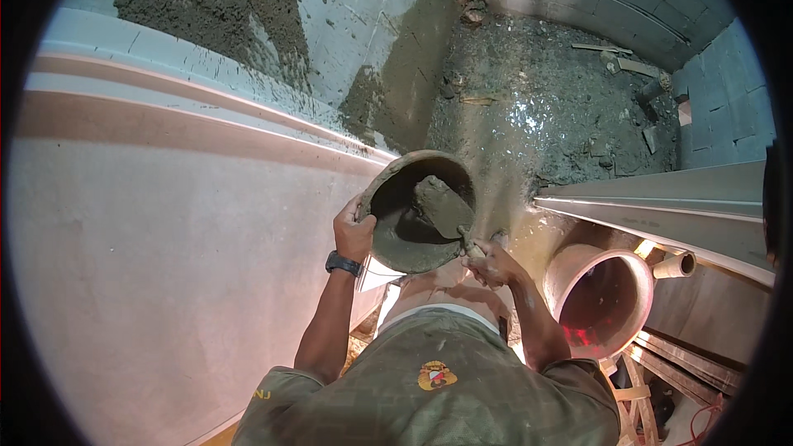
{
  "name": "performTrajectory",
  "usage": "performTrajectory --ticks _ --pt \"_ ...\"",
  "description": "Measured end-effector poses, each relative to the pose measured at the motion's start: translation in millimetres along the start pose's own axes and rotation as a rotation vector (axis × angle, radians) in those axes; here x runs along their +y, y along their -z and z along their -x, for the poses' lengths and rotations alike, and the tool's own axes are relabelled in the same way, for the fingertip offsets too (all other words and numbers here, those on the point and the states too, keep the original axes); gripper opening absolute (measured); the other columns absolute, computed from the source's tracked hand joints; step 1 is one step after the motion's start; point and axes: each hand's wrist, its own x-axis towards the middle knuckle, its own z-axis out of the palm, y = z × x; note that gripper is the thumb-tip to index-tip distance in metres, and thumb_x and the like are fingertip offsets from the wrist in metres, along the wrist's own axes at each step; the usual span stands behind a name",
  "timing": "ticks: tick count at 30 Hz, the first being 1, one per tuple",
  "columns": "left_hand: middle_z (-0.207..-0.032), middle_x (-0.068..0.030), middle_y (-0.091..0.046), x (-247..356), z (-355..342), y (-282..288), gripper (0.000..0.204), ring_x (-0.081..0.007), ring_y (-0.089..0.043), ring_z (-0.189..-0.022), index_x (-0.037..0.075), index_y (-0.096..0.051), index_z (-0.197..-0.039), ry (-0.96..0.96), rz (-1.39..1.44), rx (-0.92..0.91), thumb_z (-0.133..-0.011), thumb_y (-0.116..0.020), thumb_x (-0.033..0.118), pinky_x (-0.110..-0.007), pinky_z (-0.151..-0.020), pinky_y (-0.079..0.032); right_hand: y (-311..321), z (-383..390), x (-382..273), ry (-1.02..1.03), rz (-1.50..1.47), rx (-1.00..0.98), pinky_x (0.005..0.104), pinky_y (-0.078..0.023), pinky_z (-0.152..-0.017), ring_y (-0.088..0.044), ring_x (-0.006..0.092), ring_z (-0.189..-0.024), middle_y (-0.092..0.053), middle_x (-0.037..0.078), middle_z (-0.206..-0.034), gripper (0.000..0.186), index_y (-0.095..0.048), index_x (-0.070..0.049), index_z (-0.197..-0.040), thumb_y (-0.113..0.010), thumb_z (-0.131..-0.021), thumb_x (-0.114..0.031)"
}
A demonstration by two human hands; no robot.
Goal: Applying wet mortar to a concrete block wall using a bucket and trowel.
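Observation:
A round mortar bucket (382, 254), its rim smeared with grey cement, is held tilted in front of my body. My left hand (355, 233), with a dark watch on its wrist, grips the left side of the rim, thumb over the edge. Closed round the handle of a trowel (444, 208) is my right hand (489, 266), at the bucket's near right rim. The trowel's blade lies over the bucket's opening, coated in wet mortar. Some dark wet mix shows low inside the bucket; the blade hides part of it.
Fresh mortar (206, 12) is spread on the block wall at upper left. White door frames stand on both sides of me, the right one (661, 215) close. A large tub (599, 301) and a pipe (676, 265) are at lower right. Debris litters the wet floor (562, 107) ahead.

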Motion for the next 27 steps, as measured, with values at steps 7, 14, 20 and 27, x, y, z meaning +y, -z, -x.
performTrajectory --ticks 7,14,20,27 --pt "-0.092 -0.0048 -0.066 -23.3 -1.4 3.4 0.045 -0.01 -0.059 -0.075 -0.006 -0.06 -0.117 0.208 0.025 0.14 -0.072 -0.052 -0.007 -0.024 -0.067 -0.048 -8.6 8.0 -33.1 0.117 -0.472 0.173 0.0248 -0.041 -0.041 -0.052 0.0118 -0.05 -0.052 0.004 -0.073 0.041 -0.048 -0.008 -0.126 -0.059 -0.088 -0.015" --pt "-0.089 -0.0057 -0.066 -33.5 15.3 42.6 0.041 -0.0105 -0.06 -0.074 -0.005 -0.062 -0.113 0.272 -0.048 0.175 -0.073 -0.054 -0.004 -0.024 -0.068 -0.049 -30.3 -14.0 -60.7 0.814 -0.762 0.709 0.0256 -0.049 -0.049 -0.055 0.0127 -0.057 -0.054 0.006 -0.076 0.055 -0.033 -0.008 -0.139 -0.056 -0.089 -0.006" --pt "-0.09 -0.0038 -0.066 -37.3 32.7 48.2 0.041 -0.0118 -0.059 -0.077 -0.002 -0.064 -0.11 0.238 0.002 0.208 -0.07 -0.056 -0.001 -0.025 -0.07 -0.049 -103.2 -100.0 -134.9 0.588 0.58 0.718 0.0486 -0.045 -0.062 -0.055 0.0376 -0.068 -0.059 0.018 -0.083 0.014 -0.054 -0.001 -0.076 -0.053 -0.084 -0.013" --pt "-0.092 -0.0088 -0.069 -37.9 29.8 59.2 0.034 -0.0138 -0.063 -0.077 -0.003 -0.065 -0.108 0.226 -0.178 0.201 -0.076 -0.056 0.003 -0.03 -0.066 -0.052 -144.3 -26.0 -73.0 0.782 0.418 0.04 0.0425 -0.049 -0.084 -0.061 0.0425 -0.102 -0.06 0.026 -0.111 0.057 -0.041 -0.002 -0.135 -0.063 -0.087 -0.023"
